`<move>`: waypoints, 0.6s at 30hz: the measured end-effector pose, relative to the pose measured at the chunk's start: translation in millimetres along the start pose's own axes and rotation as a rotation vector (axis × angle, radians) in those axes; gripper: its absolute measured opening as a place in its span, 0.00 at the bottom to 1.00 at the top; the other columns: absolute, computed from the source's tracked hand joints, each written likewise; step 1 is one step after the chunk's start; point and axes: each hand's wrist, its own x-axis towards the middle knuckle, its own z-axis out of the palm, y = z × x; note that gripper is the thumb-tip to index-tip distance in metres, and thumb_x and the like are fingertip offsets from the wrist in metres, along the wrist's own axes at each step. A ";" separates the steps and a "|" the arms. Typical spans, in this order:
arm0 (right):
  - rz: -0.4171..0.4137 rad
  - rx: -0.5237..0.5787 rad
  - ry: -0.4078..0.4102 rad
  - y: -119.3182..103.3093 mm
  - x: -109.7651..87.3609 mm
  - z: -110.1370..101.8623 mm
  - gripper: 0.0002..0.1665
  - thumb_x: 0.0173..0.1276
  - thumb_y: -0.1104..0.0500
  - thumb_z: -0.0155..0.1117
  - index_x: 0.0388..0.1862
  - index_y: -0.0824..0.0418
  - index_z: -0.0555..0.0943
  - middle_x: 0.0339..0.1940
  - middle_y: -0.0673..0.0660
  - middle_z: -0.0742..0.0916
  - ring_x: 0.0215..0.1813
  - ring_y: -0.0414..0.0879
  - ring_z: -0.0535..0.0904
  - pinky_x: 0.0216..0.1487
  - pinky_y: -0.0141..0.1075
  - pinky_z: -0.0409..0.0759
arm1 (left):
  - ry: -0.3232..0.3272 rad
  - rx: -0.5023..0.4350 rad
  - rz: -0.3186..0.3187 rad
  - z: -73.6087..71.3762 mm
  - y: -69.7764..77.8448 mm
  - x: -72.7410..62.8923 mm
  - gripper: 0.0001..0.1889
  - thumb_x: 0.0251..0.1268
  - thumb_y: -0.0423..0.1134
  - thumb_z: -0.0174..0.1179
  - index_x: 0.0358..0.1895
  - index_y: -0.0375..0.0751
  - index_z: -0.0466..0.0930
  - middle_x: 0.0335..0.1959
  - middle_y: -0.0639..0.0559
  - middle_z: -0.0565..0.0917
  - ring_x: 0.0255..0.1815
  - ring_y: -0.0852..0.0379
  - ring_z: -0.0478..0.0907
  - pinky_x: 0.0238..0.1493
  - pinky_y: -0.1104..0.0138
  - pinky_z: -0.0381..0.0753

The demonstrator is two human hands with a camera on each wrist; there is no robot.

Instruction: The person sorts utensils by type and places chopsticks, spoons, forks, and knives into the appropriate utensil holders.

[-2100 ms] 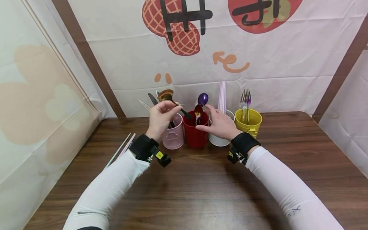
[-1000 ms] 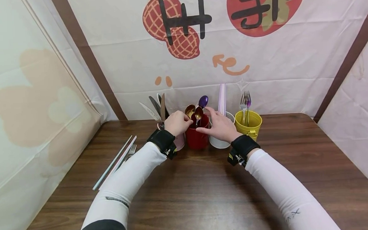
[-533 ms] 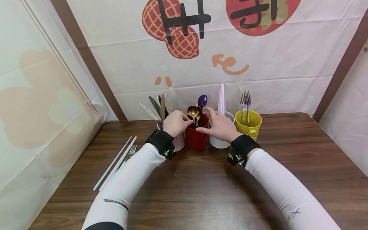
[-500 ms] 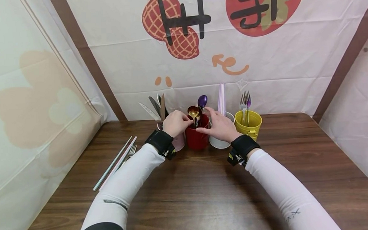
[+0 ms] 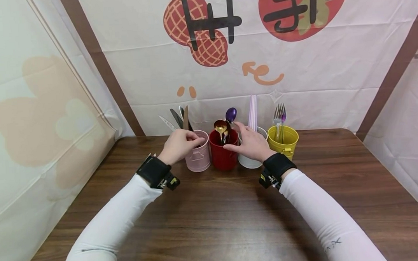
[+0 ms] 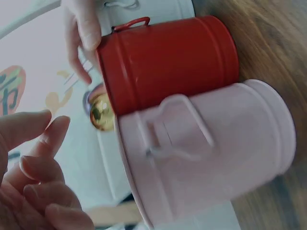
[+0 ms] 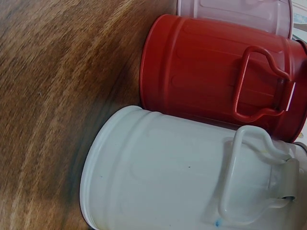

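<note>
My left hand [image 5: 181, 143] is over the front of the pink bucket [image 5: 197, 162] in the head view. In the left wrist view its thumb and index fingertips [image 6: 58, 136] come close together, with nothing between them. The red bucket [image 5: 224, 157] holds a gold ladle-like spoon [image 5: 221, 127], leaning toward a purple spoon [image 5: 231, 114]. My right hand [image 5: 252, 143] spreads thumb and fingers at the red bucket's right side, its thumb right at the rim in the left wrist view. It is above the white bucket [image 7: 182, 177].
Knives and other blades [image 5: 177, 118] stand in the pink bucket. Pale chopsticks [image 5: 253, 111] stand in the white one. The yellow bucket [image 5: 286, 142] at right holds forks [image 5: 280, 113]. A fabric wall [image 5: 207, 84] rises close behind the buckets.
My left hand brought the gold spoon from over the pink bucket into the red one, turned it there, let it go and drew back left. My right hand stayed put.
</note>
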 end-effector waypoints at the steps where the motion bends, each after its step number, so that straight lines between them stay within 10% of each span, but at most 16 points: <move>1: 0.002 0.000 0.000 0.4 -0.2 0.0 0.59 0.57 0.25 0.60 0.76 0.56 0.54 0.68 0.56 0.75 0.60 0.56 0.74 0.54 0.52 0.76 | 0.003 -0.015 0.012 -2.9 -4.0 -2.9 0.12 0.63 0.46 0.65 0.33 0.41 0.89 0.22 0.53 0.81 0.27 0.56 0.73 0.28 0.64 0.69; 7: 0.008 -0.001 0.002 0.4 -0.8 -0.1 0.58 0.57 0.25 0.60 0.76 0.55 0.54 0.68 0.55 0.75 0.59 0.55 0.75 0.53 0.52 0.76 | 0.035 -0.118 0.100 -25.0 -29.8 -19.2 0.11 0.66 0.41 0.63 0.35 0.36 0.88 0.26 0.49 0.82 0.27 0.57 0.71 0.30 0.68 0.69; 18: 0.008 -0.006 -0.004 2.0 0.2 -0.5 0.58 0.57 0.25 0.60 0.76 0.55 0.55 0.68 0.58 0.74 0.59 0.56 0.75 0.53 0.53 0.77 | 0.041 -0.139 -0.096 -72.9 -99.3 -48.4 0.16 0.69 0.45 0.60 0.42 0.31 0.84 0.29 0.43 0.84 0.23 0.57 0.78 0.24 0.70 0.76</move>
